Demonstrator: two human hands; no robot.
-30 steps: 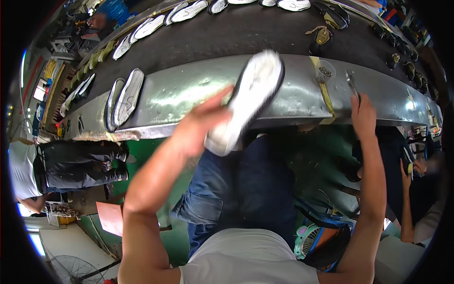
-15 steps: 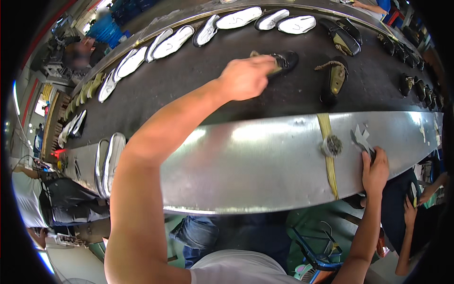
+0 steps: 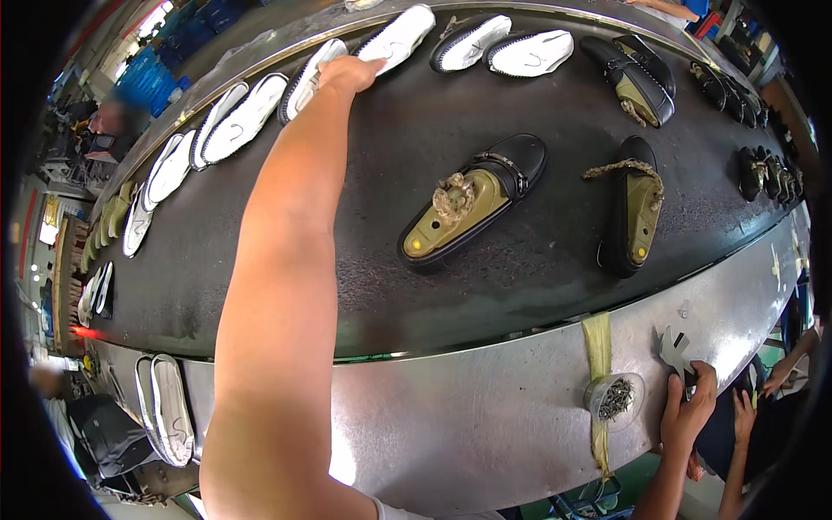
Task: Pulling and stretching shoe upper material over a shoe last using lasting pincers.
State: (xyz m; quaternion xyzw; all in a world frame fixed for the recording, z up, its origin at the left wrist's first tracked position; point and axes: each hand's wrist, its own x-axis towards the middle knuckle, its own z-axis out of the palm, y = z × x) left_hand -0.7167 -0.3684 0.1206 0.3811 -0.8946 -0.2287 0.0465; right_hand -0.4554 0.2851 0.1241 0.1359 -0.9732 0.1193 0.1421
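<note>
At the far side of the dark table my left hand (image 3: 348, 73) is stretched out between a white-lined shoe upper (image 3: 300, 97) and its white mate (image 3: 399, 39). Its fingers lie on the left one and the thumb on the right one, seemingly gripping the pair. My right hand (image 3: 691, 406) is closed around grey metal pliers (image 3: 675, 351), resting on the steel front strip. Two black loafers on olive shoe lasts stand near the table's middle: one loafer (image 3: 498, 198) with coiled cord on top, the other loafer (image 3: 643, 208) with cord trailing left.
More white shoe uppers (image 3: 247, 121) line the far edge. Beside the pliers, a clear cup of small nails (image 3: 615, 399) sits on a yellow tape strip (image 3: 598, 347). Black shoes (image 3: 637, 78) stand at the back right. A white pair (image 3: 169, 416) lies front left; another person's hand (image 3: 744, 416) is at right.
My left hand has let go of the black loafer and reached out far left to the white pair. The view has shifted forward over the table. My right hand still holds the pliers.
</note>
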